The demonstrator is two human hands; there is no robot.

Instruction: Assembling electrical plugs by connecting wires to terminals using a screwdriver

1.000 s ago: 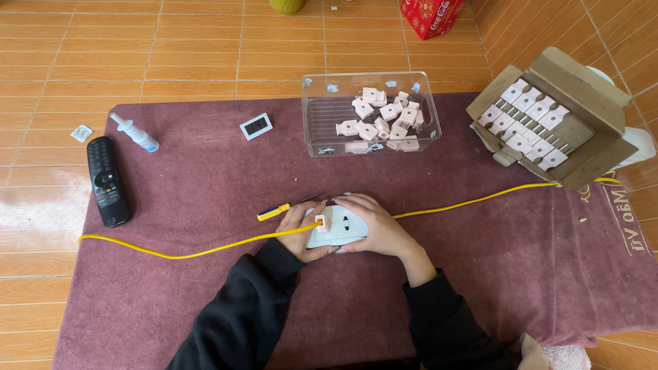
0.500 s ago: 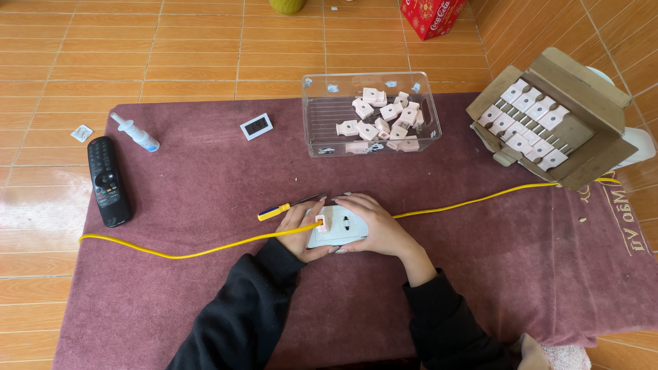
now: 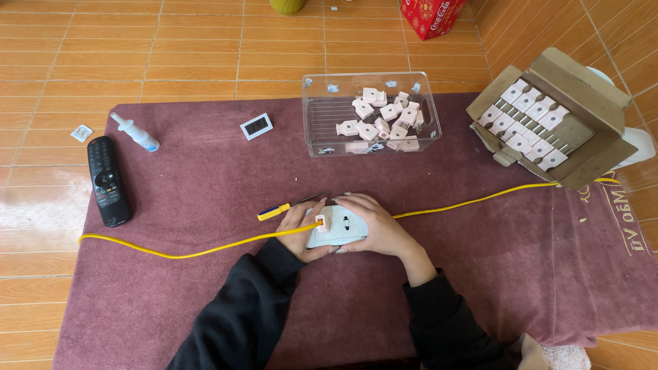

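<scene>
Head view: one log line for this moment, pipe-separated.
left hand: on pink plug | right hand: holds white socket block | yellow cable: across mat | screwdriver: idle

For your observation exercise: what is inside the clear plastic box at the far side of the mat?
The clear plastic box holds a heap of pale pink plugs, piled towards its right half. Its left part shows bare ribbed floor. Whatever lies beneath the heap is hidden.

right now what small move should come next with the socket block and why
Probably press the pink plug fully into the socket block. The left hand pinches the plug at the block's left end, the right hand steadies the block on the mat, and the screwdriver lies untouched.
</scene>
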